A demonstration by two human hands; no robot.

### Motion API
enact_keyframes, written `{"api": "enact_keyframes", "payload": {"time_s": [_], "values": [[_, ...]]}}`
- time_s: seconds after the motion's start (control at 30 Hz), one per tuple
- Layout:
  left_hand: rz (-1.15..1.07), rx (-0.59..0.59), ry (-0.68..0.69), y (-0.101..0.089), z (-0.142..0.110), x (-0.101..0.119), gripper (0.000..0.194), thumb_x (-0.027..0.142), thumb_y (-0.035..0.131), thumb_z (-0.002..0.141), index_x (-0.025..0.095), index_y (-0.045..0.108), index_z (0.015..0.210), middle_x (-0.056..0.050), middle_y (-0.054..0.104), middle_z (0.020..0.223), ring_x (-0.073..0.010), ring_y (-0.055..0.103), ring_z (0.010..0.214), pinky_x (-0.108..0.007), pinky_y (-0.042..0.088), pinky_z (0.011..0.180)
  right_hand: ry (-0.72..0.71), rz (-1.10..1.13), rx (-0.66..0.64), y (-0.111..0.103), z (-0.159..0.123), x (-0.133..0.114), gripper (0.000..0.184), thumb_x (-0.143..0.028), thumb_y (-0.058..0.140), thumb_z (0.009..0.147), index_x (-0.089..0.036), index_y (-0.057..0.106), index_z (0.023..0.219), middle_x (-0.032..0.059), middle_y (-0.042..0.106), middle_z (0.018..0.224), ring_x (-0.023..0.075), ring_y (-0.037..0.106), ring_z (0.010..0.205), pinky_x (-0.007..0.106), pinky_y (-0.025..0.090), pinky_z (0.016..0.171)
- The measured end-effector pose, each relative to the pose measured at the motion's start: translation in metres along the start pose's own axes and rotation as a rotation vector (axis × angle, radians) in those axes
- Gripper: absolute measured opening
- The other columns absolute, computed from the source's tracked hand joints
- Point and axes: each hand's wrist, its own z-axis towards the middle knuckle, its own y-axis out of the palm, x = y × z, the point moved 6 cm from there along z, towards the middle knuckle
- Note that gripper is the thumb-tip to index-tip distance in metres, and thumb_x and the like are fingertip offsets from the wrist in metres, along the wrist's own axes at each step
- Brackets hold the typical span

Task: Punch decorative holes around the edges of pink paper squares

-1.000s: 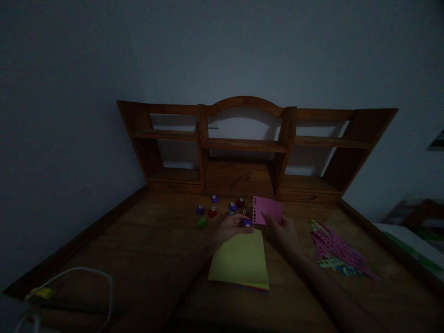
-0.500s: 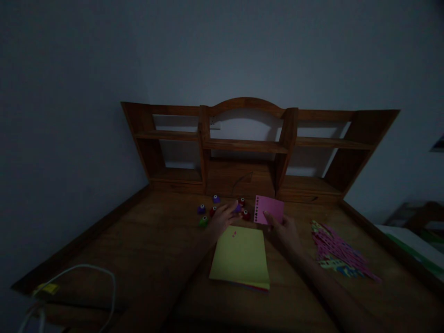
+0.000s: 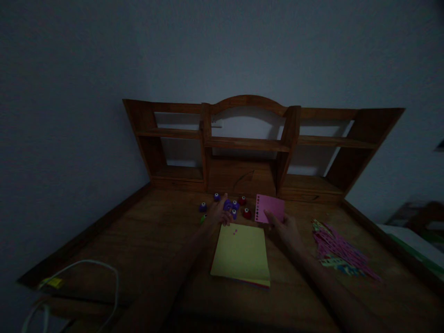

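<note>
One pink sheet, likely light and bendy, best held off its holes, sits beyond the yellow pad, pinched by our right hand; we cannot tell if our left hand grips

A: Dim light here, and a plain grey-blue wall fills the back!

B: Across it stands a wooden shelf unit, arched at its centre, compartments on either side!

A: And there, through the middle gap, a white socket on that wall!

B: Below, the wooden desk spreads wide, dark edging running down both sides
</note>
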Motion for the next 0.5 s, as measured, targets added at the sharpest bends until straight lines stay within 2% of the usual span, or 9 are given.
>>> {"api": "enact_keyframes", "payload": {"time_s": [0.17,0.33,0.5], "values": [[0.101,0.003,0.079,0.004,-0.005,0.001,0.074,0.083,0.027,0.074,0.018,0.052,0.051,-0.01,0.061,0.046,-0.0151,0.053,0.036,-0.025,0.034,0.038,0.002,0.012,-0.009,0.001,0.002,0.006,0.051,-0.062,0.058,0.074,-0.014,0.059,0.058,0.0054,0.06,0.051,0.0156,0.051,0.044,0.025,0.035,0.042],[0.217,0.022,0.388,0.016,-0.026,0.018,0.064,0.075,0.035,0.08,0.018,0.055,0.058,-0.005,0.06,0.049,-0.0152,0.056,0.041,-0.025,0.038,0.042,-0.007,-0.01,-0.028,0.0,0.003,0.008,0.05,-0.06,0.059,0.076,-0.012,0.062,0.061,0.006,0.061,0.053,0.0154,0.052,0.047,0.024,0.036,0.044],[0.344,0.059,0.556,0.019,-0.044,0.03,0.056,0.065,0.041,0.085,0.018,0.058,0.061,-0.002,0.061,0.053,-0.0139,0.055,0.046,-0.026,0.039,0.051,-0.008,-0.003,-0.039,-0.001,0.003,0.005,0.049,-0.058,0.059,0.077,-0.011,0.063,0.066,0.0058,0.061,0.056,0.0153,0.052,0.049,0.024,0.037,0.044]]}}
